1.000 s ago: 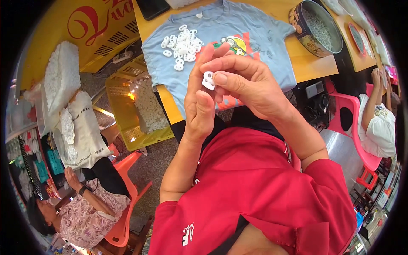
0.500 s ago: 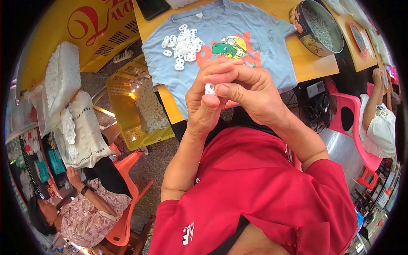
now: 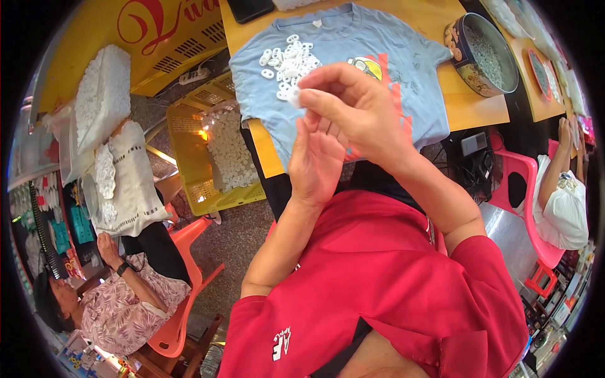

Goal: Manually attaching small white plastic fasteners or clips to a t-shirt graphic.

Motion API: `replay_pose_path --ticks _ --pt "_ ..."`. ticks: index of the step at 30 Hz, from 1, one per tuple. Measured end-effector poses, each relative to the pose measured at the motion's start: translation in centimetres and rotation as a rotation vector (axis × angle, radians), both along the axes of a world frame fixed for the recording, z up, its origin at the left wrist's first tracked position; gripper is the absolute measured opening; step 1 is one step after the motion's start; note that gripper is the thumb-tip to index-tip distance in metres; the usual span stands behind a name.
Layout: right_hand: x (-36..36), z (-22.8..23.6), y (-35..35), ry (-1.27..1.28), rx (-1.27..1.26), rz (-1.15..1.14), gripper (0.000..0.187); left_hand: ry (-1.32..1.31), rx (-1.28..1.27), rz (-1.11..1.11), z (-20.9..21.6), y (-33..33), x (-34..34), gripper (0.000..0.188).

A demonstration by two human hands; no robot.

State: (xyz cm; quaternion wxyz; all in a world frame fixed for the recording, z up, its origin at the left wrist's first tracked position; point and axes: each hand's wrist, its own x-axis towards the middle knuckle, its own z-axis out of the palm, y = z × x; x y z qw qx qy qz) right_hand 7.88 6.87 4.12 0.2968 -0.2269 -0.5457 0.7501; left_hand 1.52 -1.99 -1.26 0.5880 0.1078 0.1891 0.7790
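Between the thumb and fingertips of my right hand (image 3: pixel 362 116) is a small white plastic piece (image 3: pixel 294 97), slightly blurred. It is close to the near edge of a loose pile of white two-holed plastic pieces (image 3: pixel 291 63). My left hand (image 3: pixel 318 167) lies just below the right one, palm up with fingers apart and nothing visible in it; the right hand hides some of its fingertips. Under the pile spreads a light blue T-shirt (image 3: pixel 252 79) with a cartoon print, partly covered by my right hand.
The shirt lies on a yellow table (image 3: pixel 268 154). A round tin (image 3: pixel 459 53) of small metallic parts stands at the right. Left of the table, a yellow crate (image 3: pixel 183 148) holds bagged white pieces. One person (image 3: pixel 135 296) sits at the left, another (image 3: pixel 554 201) at the right.
My right hand has drawn apart from the left and moved toward the pile with the white piece. The left hand has unfolded from its grip. The whole view has shifted slightly.
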Motion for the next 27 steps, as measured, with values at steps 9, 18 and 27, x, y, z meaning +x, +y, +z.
replay_pose_path --ticks 9,18,27 --pt "-1.8 0.2 0.8 0.035 0.452 0.111 0.027 0.573 -0.264 0.064 0.5 -0.9 -2.2 0.038" --pt "7.4 -2.6 8.6 -0.410 0.477 -0.185 0.024 1.415 -0.232 0.062 0.6 -0.2 -5.7 0.023" --pt "10.3 -3.1 6.6 -0.560 0.619 -0.182 0.020 2.225 -0.310 0.418 -0.2 4.0 -8.3 0.015"
